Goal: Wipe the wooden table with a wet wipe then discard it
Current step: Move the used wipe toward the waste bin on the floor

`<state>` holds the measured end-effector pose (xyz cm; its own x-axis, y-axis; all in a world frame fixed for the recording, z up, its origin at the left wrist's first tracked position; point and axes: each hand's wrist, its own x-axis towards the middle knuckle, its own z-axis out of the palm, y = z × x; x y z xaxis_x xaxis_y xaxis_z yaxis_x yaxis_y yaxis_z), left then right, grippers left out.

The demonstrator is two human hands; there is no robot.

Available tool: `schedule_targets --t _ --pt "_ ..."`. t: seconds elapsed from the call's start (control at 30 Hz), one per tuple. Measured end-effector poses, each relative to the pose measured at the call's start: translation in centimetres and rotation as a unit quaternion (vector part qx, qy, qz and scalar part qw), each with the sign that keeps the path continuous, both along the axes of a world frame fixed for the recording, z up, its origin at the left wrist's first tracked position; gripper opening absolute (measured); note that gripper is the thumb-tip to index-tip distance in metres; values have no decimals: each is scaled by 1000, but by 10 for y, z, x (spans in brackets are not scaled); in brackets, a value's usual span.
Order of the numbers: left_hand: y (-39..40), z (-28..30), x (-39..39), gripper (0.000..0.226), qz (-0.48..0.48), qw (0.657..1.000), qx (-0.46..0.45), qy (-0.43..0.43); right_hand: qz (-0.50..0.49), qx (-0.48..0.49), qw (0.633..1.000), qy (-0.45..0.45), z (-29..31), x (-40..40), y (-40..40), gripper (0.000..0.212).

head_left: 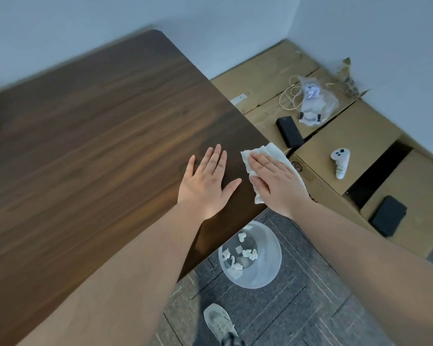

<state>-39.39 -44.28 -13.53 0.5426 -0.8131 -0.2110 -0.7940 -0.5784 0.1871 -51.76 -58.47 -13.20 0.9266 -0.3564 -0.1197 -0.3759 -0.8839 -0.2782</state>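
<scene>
1. Head view, table: the dark wooden table (90, 136) fills the frame from about 7 o'clock up to 12 o'clock, with its right-hand edge running diagonally down through the middle.
2. Head view, left hand: the left hand (208, 182) lies flat on the tabletop just right of centre, palm down, fingers spread and straight, gripping nothing.
3. Head view, right hand: the right hand (276, 182) sits just beside the left one, toward 3 o'clock, the two hands apart and not touching. It presses flat, fingers extended, on the white wet wipe (260, 156).
4. Head view, wipe: the wipe lies at the table's right edge, crumpled, showing beyond the fingertips toward 12 o'clock and below the thumb side; part of it hangs past the table edge.
5. Head view, floor: a translucent waste bin (258, 275) stands on the grey carpet (298, 308) at roughly 5 o'clock, just below the table edge, with crumpled white scraps (248, 253) inside. A shoe (220, 323) shows at 6 o'clock.
6. Head view, right side: flattened cardboard boxes (340, 146) at 2 to 3 o'clock carry a white controller (340, 162), a black box (289, 131) and a clear plastic bag (315, 103).
</scene>
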Motion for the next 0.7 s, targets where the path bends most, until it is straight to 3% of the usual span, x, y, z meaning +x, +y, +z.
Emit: schedule_targets --t 0.07,0.13,0.23,0.33,0.47,0.7 --pt "-6 -1 -5 75 -4 1000 9 -6 -33 -5 996 -80 -4 -14 -2 46" --pt "-9 -1 -7 77 2 1000 19 -12 -86 -17 986 -143 -8 -28 -1 28" --pt "-10 -1 -7 78 11 999 26 -16 -130 16 979 -158 -8 -48 3 9" --pt "-14 1 -14 81 16 1000 5 -10 -198 83 963 -161 -5 -72 10 10" --pt "-25 3 -24 78 -45 998 -44 -20 -314 163 930 -96 -17 -100 15 16" --pt "-30 -10 -34 76 -50 998 -21 -22 -317 157 933 61 -89 -129 33 22"
